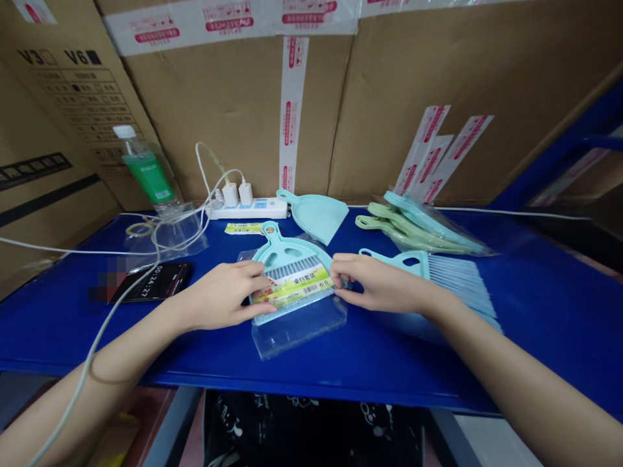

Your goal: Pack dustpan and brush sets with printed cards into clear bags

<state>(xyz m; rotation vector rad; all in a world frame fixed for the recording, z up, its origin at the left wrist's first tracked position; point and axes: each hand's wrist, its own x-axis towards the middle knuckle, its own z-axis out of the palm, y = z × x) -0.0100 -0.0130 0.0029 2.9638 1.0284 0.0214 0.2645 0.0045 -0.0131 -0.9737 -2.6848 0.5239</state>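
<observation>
A light-blue dustpan [296, 245] with a matching small brush [299, 266] nested in it lies before me, in a clear plastic bag [299, 327] whose lower end extends past the pan toward me. Across the bristles sits a yellow-green printed label card [302, 285]. My left hand [228, 295] grips the set's left edge, thumb at the lower corner and fingers bent over the side. At the opposite edge my right hand [372, 282] is closed, its curled fingers pinching the pan and bag by the card's end. The fingertips there are partly hidden.
Behind stand another blue dustpan [318, 214], a power strip [263, 207] with chargers and a second label card [243, 228]. Bagged green dustpans [413, 233] and a loose blue brush [460, 282] lie right. Left are a phone [156, 282], a bottle [148, 175] and a trailing white cable [104, 327].
</observation>
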